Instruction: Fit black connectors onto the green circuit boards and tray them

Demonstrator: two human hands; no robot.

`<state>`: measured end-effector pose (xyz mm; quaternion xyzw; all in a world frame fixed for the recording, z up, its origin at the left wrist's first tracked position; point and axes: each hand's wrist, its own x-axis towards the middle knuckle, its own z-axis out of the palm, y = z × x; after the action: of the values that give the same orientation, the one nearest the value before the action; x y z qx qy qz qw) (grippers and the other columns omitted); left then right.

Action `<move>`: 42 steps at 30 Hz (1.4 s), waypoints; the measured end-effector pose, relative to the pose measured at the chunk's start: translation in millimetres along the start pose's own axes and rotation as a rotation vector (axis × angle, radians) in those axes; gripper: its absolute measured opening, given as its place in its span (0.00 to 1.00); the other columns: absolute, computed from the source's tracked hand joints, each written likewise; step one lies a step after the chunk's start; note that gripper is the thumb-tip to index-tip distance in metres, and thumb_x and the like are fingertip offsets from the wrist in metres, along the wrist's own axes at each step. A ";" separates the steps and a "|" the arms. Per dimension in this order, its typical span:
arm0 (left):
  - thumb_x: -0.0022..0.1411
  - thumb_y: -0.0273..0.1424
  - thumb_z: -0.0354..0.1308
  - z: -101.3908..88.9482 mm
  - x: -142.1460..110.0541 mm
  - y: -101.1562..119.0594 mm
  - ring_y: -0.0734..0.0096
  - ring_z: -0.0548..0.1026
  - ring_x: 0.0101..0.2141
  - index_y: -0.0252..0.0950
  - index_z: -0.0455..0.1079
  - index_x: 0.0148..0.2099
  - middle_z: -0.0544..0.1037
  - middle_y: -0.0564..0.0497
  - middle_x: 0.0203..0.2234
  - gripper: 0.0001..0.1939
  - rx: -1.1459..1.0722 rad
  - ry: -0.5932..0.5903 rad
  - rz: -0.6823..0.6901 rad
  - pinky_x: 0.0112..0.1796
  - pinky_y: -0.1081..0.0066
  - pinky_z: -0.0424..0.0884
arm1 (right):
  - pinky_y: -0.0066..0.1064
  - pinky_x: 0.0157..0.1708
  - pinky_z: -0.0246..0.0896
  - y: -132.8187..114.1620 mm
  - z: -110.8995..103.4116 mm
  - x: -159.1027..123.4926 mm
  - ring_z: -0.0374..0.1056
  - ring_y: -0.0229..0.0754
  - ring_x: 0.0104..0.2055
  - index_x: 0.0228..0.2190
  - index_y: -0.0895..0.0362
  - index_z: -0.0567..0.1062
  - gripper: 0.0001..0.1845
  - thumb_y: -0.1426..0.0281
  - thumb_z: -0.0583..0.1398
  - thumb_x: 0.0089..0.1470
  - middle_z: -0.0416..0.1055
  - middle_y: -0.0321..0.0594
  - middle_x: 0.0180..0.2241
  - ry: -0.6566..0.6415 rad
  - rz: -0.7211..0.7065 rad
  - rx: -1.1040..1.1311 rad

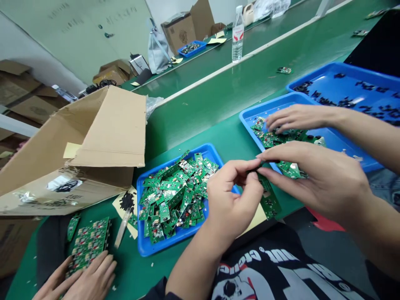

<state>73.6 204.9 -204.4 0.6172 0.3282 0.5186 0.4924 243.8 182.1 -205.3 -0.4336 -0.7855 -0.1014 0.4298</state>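
My left hand [231,200] and my right hand [321,175] meet over the table's near edge. Both are closed in a pinch on a narrow green circuit board strip [268,199] that hangs down between them. Just left of my hands stands a blue tray [142,246] heaped with several small green boards [175,191]. Behind my right hand is a second blue tray [250,118] holding more boards [281,137].
A co-worker's hand [296,118] rests on the boards in the second tray. Another person's hands [81,279] press a green board panel [89,241] at bottom left. An open cardboard box [93,141] lies left. A third blue tray [346,89] and a water bottle [238,35] stand farther back.
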 end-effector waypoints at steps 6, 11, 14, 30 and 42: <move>0.65 0.26 0.64 -5.4 -0.5 -2.4 0.72 0.80 0.29 0.38 0.82 0.40 0.85 0.49 0.32 0.05 0.013 0.014 -0.025 0.30 0.74 0.78 | 0.34 0.43 0.81 -6.9 3.6 -0.4 0.79 0.42 0.38 0.60 0.56 0.72 0.20 0.74 0.63 0.69 0.77 0.47 0.50 0.043 0.086 -0.004; 0.65 0.25 0.64 -8.2 1.4 0.7 0.75 0.76 0.27 0.39 0.81 0.39 0.83 0.51 0.30 0.05 0.000 0.029 -0.014 0.28 0.75 0.77 | 0.43 0.47 0.82 0.6 2.7 0.5 0.80 0.50 0.46 0.50 0.54 0.79 0.10 0.71 0.66 0.67 0.76 0.51 0.55 0.045 0.120 0.053; 0.65 0.26 0.64 -8.2 2.3 2.2 0.76 0.73 0.25 0.40 0.80 0.42 0.78 0.53 0.28 0.05 -0.042 0.019 -0.047 0.25 0.77 0.76 | 0.39 0.45 0.81 0.6 3.5 2.6 0.80 0.45 0.44 0.43 0.52 0.78 0.06 0.75 0.63 0.68 0.81 0.39 0.41 0.028 0.115 0.167; 0.70 0.29 0.63 -8.2 -1.3 -2.3 0.72 0.80 0.31 0.39 0.80 0.44 0.84 0.50 0.34 0.04 0.045 0.063 0.014 0.33 0.73 0.79 | 0.34 0.32 0.72 -11.2 3.8 8.4 0.74 0.39 0.33 0.37 0.51 0.74 0.08 0.76 0.64 0.67 0.76 0.35 0.33 0.046 0.132 0.142; 0.74 0.29 0.61 1.5 -7.8 -9.8 0.71 0.84 0.39 0.39 0.79 0.49 0.86 0.49 0.41 0.06 0.127 0.124 0.178 0.41 0.72 0.82 | 0.33 0.29 0.66 -17.4 3.5 8.4 0.69 0.37 0.29 0.33 0.53 0.70 0.10 0.75 0.62 0.68 0.71 0.34 0.29 0.063 0.233 0.254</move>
<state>74.2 200.3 -216.1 0.6404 0.3342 0.5756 0.3832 226.2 178.5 -197.3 -0.4604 -0.7227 0.0354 0.5142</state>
